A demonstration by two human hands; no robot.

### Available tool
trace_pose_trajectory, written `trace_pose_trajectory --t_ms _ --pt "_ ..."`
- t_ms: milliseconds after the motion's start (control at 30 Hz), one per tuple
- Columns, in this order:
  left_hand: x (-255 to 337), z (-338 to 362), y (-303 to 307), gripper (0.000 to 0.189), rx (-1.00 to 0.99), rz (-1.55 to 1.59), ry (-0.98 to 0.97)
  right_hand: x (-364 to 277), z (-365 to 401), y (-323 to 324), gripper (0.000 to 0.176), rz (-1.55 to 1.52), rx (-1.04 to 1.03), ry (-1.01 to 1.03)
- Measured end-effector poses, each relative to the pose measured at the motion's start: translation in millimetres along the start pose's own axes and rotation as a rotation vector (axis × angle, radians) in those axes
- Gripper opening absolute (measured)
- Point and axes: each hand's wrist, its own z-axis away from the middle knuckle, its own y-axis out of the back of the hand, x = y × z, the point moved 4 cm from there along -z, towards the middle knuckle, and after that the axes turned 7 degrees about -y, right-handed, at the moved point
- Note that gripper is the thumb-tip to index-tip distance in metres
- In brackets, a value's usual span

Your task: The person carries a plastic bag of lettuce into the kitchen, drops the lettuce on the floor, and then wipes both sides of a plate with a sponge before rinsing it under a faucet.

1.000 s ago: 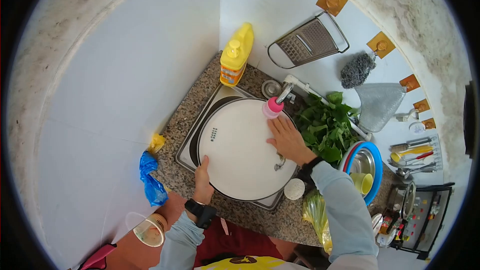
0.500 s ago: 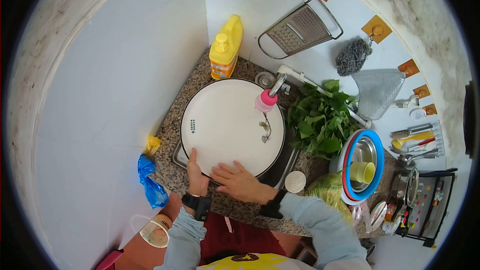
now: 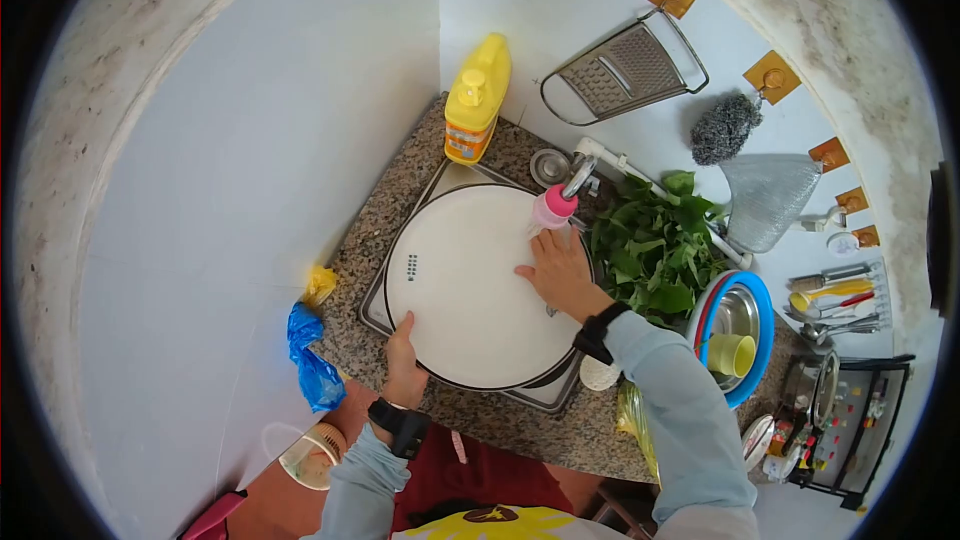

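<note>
A large round white plate with a dark rim (image 3: 470, 290) lies over the sink (image 3: 375, 308). My left hand (image 3: 406, 365) grips its near left edge, thumb on top and the other fingers hidden below. Near the far right part of the plate, my right hand (image 3: 560, 272) rests flat with its fingers spread, just under the tap's pink nozzle (image 3: 554, 208). It covers most of the printed plant design there. Small green characters (image 3: 412, 268) show on the left of the plate. Whether water is running is hard to make out.
A yellow detergent bottle (image 3: 477, 100) stands behind the sink. Leafy greens (image 3: 655, 245) lie right of the tap, near stacked basins (image 3: 762, 340) holding a yellow-green cup (image 3: 732, 354). A grater (image 3: 625, 72) and steel scrubber (image 3: 726, 128) hang on the wall. A blue bag (image 3: 312, 360) hangs left.
My right hand has moved from the plate's near edge up and right to below the tap. My left hand stays at the near left edge. The whole view has shifted slightly.
</note>
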Motion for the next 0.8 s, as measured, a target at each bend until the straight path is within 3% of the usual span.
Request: trace_pose_trajectory --t_ms 133,200,333,433,567,633,700,767,800 --pt "-5.0 13.2 -7.7 0.045 0.038 -0.045 0.07 -35.8 -9.8 -7.7 0.067 -0.174 -0.048 0.017" --pt "-10.3 15.8 -8.3 0.04 0.065 -0.024 0.104 -74.6 3.2 -11.8 0.067 -0.049 0.062 0.399" --pt "-11.2 24.7 -15.7 0.036 0.031 -0.018 0.167 -113.8 -2.3 5.9 0.069 -0.224 0.006 0.544" --pt "-7.6 35.4 -22.2 0.032 0.077 -0.093 0.188 -132.8 -14.1 24.2 0.071 -0.133 0.273 0.731" --pt "-6.9 39.0 -14.0 0.035 0.051 -0.159 0.174 -118.0 -44.6 4.5 0.061 -0.1 0.323 0.651" --pt "-5.2 42.5 -9.7 0.041 0.017 -0.18 0.179 -83.4 -56.2 4.5 0.05 -0.115 0.279 0.337" --pt "-2.7 45.8 -2.1 0.032 0.093 -0.103 0.14 -44.2 -53.0 -8.6 0.043 -0.183 0.354 0.089" --pt "7.5 54.0 -2.8 0.033 0.126 -0.086 0.138 -6.1 -49.3 -16.7 0.036 -0.118 0.282 -0.03" --pt "12.2 56.1 -1.3 0.034 0.162 -0.07 0.134 13.4 -52.5 -56.1 0.029 -0.145 0.144 -0.083"
